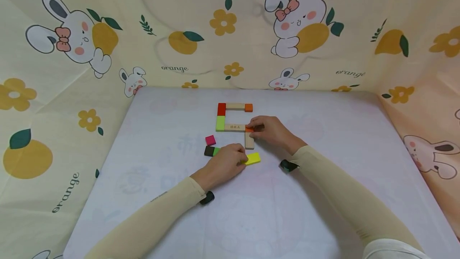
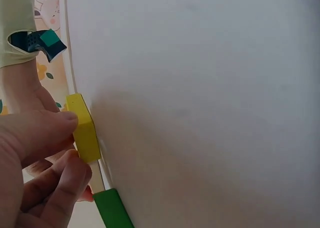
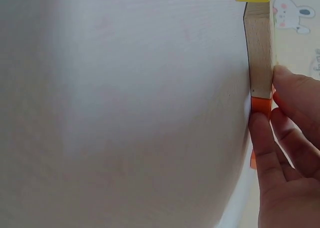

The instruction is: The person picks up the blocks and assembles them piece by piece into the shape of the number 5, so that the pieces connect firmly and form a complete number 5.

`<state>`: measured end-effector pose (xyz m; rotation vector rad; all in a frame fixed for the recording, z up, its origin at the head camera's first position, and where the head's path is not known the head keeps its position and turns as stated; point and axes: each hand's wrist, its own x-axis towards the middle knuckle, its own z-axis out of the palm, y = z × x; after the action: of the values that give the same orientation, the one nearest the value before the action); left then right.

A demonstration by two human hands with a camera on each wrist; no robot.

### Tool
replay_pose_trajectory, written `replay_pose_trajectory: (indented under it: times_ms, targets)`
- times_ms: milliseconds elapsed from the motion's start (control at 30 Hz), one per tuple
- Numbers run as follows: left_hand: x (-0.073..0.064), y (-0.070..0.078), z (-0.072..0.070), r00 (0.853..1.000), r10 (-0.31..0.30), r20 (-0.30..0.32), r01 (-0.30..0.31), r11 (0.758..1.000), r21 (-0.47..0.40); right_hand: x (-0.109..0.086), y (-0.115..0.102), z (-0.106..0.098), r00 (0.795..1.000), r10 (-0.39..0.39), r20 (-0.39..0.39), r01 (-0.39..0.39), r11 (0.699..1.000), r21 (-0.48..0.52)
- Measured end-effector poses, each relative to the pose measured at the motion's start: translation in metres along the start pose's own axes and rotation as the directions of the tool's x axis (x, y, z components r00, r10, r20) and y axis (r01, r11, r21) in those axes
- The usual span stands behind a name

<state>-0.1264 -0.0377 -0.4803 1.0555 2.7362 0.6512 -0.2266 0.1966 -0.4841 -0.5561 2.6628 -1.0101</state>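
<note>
Between the thumb and fingers of my left hand [image 1: 223, 166] a yellow block [image 1: 253, 158] is pinched; in the left wrist view that yellow block [image 2: 87, 135] stands out from the fingertips. My right hand [image 1: 272, 131] holds a small orange block [image 3: 261, 107] at its fingertips, at the end of a plain wooden block [image 3: 260, 53]. Seen from the head, this orange block [image 1: 249, 128] ends a row with a printed wooden block [image 1: 234, 127] and a light green block [image 1: 220, 123]. Above these come a red block [image 1: 221, 109], another wooden block [image 1: 235, 106] and a second orange block [image 1: 248, 108].
To the left of the row's lower end lies a pink block [image 1: 210, 140]. A black block [image 1: 209, 151] and a green block [image 1: 216, 152] sit beside my left hand, which partly covers the green one. Printed cloth [image 1: 201, 19] hangs behind the white table [image 1: 251, 219].
</note>
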Motion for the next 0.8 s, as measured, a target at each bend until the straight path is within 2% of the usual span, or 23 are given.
replay_pose_trajectory:
  times_ms: [233, 433, 800]
  targets:
    - [-0.0020, -0.0020, -0.0013, 1.000, -0.008, -0.019, 0.008, 1.000, 0.013, 0.0009, 0.0000, 0.0005, 1.000, 0.007, -0.004, -0.007, 1.000, -0.007]
    - [-0.0023, -0.0048, -0.0022, 0.999, 0.015, -0.040, -0.013, 0.999, 0.050, 0.0005, -0.0010, 0.0009, 1.000, 0.013, -0.004, -0.013, 1.000, 0.003]
    - [-0.0023, -0.0074, -0.0069, 0.998, 0.037, -0.041, -0.032, 0.993, 0.116, -0.0002, -0.0021, 0.0008, 1.000, 0.025, -0.003, -0.025, 1.000, 0.006]
